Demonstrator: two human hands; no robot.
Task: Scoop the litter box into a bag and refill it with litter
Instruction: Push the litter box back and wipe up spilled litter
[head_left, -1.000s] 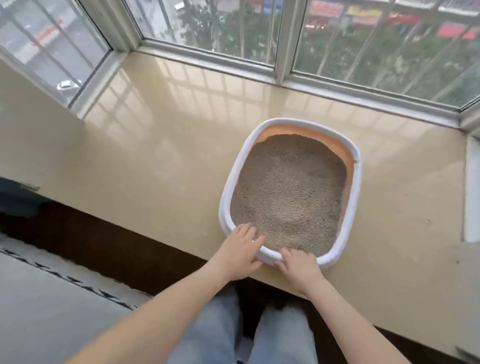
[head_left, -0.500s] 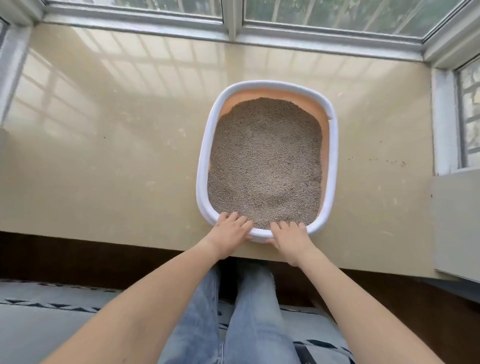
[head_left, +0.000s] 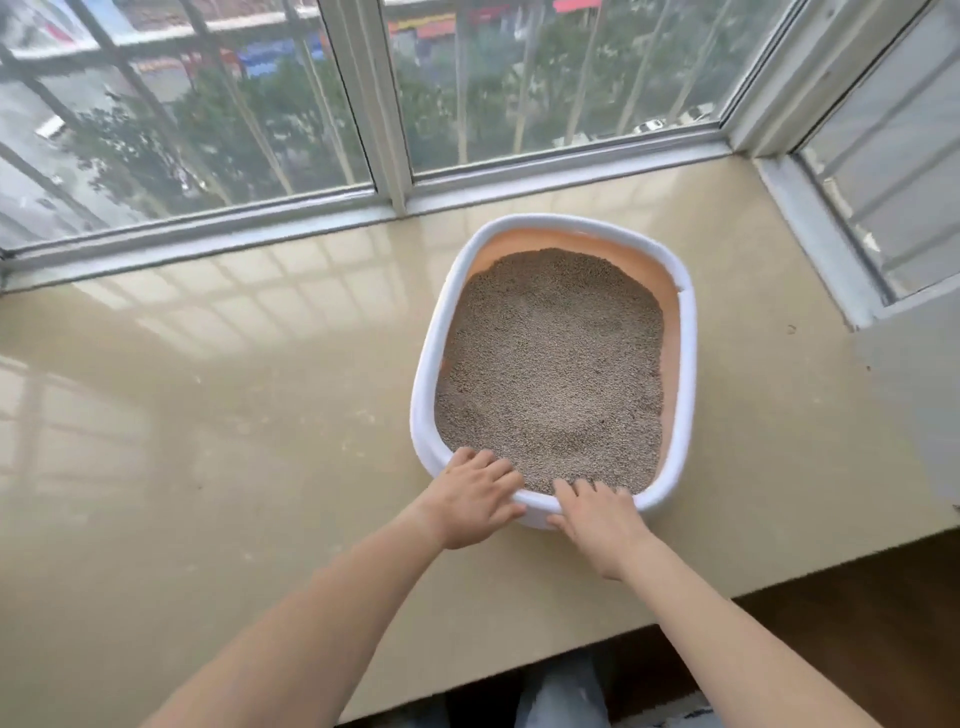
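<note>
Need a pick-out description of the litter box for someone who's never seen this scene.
Start at the big barred window and drop to the glossy beige sill below it. On the sill's right half sits the litter box: an oval tray with a white rim, orange inner wall and grey-brown litter, both hands gripping its near edge. Nothing else stands on the sill.

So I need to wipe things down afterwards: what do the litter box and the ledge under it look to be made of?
The litter box looks like moulded plastic: a smooth, matte white rolled rim over an orange inner wall. The ledge looks like polished stone or a glazed slab, beige and glossy enough to mirror the window bars; which one is unclear. The litter is a grey-brown granular fill.
</note>
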